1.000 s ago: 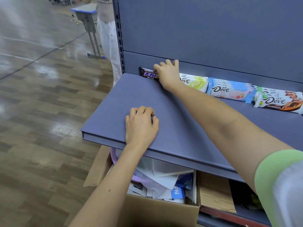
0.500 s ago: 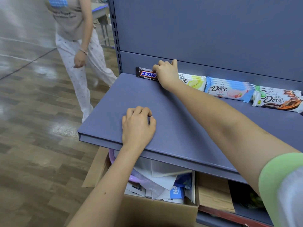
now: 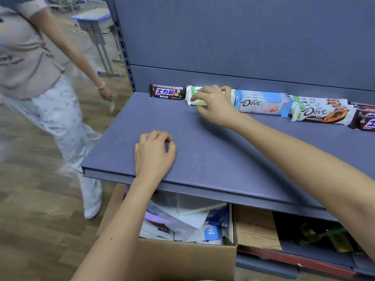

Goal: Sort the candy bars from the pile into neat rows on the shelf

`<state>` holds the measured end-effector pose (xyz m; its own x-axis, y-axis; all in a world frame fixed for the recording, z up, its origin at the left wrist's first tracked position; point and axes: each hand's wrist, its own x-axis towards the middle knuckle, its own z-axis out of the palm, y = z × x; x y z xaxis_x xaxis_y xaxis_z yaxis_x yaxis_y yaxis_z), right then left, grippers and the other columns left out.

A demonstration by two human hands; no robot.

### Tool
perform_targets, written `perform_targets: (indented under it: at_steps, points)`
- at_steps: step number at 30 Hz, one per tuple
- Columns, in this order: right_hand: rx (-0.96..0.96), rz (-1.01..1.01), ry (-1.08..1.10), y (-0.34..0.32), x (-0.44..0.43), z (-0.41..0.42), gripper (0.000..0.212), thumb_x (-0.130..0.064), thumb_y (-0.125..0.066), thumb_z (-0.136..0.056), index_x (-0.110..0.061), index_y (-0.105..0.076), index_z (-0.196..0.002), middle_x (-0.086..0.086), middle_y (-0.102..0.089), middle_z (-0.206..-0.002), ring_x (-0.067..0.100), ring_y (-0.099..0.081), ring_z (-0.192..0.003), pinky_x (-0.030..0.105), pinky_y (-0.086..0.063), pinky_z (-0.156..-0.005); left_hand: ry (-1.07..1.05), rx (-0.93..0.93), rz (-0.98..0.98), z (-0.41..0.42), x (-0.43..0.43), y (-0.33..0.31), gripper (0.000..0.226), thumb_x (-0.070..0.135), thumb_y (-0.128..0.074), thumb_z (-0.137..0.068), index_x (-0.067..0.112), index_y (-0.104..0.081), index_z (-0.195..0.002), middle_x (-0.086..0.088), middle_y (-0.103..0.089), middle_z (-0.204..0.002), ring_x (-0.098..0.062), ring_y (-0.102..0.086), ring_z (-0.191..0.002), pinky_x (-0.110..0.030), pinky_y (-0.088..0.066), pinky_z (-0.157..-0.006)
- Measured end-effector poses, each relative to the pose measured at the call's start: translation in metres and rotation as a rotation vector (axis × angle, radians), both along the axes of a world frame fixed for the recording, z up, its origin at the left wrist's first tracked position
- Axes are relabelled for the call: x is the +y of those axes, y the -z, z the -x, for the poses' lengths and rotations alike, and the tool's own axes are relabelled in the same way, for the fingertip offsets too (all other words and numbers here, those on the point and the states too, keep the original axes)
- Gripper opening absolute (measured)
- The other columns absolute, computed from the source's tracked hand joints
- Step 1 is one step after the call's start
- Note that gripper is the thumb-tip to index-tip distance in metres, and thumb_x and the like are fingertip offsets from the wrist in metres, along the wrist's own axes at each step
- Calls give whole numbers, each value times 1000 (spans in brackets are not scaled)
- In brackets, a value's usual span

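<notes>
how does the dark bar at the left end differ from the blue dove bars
The dark bar is brown-black, the blue Dove bars pale blue and white. The dark bar looks single and shorter; the blue Dove bars overlap in a stack. Both sit at the shelf back, flanking the pale green bar the right hand grips.

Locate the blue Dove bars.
Head view, right of centre: blue Dove bars at the shelf's back, between green bars under the right hand and brown Dove bars.

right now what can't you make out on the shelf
Head view:
Green-white Dove bars: mostly under the right hand; its grip is motion-blurred.
Dark bars: cut off by the right frame edge.
Lower shelf items: lost in shadow.
</notes>
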<state>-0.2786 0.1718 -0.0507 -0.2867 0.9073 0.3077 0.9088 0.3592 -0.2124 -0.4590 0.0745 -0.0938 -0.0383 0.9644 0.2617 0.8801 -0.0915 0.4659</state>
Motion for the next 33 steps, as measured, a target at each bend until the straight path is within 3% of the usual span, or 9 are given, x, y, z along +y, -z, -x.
perform_targets:
  at_steps: [7, 14, 17, 23, 26, 28, 33]
  points:
    - [92, 112, 97, 16, -66, -98, 25, -20, -52, -88, -21, -62, -111, -1, -56, -121, 21, -44, -117, 29, -15, -81, 218, -76, -8, -81, 0, -27, 23, 21, -52, -89, 17, -59, -111, -1, -56, -119, -30, -44, -111, -36, -34, -90]
    - [138, 119, 282, 11, -126, -221, 25, -19, -53, -89, -21, -62, -112, -2, -57, -120, 17, -44, -119, 27, -16, -77, 538, -115, 13, -224, -28, -37, 22, 25, -52, -88, 20, -61, -108, 1, -60, -117, -27, -48, -109, -37, -37, -88]
    - [219, 109, 398, 14, -157, -280, 23, -19, -53, -89, -22, -63, -110, -4, -57, -118, 15, -46, -118, 25, -15, -75, 668, -118, 20, -287, -48, -40, 33, 34, -43, -81, 21, -61, -105, 2, -61, -112, -27, -49, -106, -37, -37, -86]
    - [244, 87, 524, 16, -205, -371, 21, -19, -54, -89, -22, -65, -106, -4, -59, -116, 15, -48, -114, 27, -23, -86, 829, -120, 5, -391, -80, -41, 21, 25, -53, -88, 23, -61, -108, 3, -61, -113, -26, -48, -108, -37, -38, -90]
    - [243, 80, 556, 23, -221, -412, 21, -18, -56, -86, -21, -66, -104, -2, -61, -114, 20, -51, -112, 39, -36, -97, 884, -107, 12, -428, -88, -37, 22, 27, -52, -88, 23, -60, -108, 4, -62, -115, -26, -49, -109, -38, -39, -92]
    - [252, 53, 569, 25, -229, -439, 21, -17, -56, -85, -20, -67, -103, 1, -62, -112, 23, -53, -110, 44, -39, -97, 895, -97, 16, -447, -93, -34, 21, 27, -51, -88, 23, -60, -107, 4, -62, -114, -25, -49, -109, -37, -39, -92]
    - [186, -7, 680, 18, -242, -504, 24, -13, -55, -85, -13, -66, -106, 6, -61, -116, 28, -50, -113, 30, -34, -96, 876, 85, 37, -475, -99, -26, 23, 29, -47, -89, 24, -58, -109, 3, -62, -112, -25, -50, -108, -34, -41, -85]
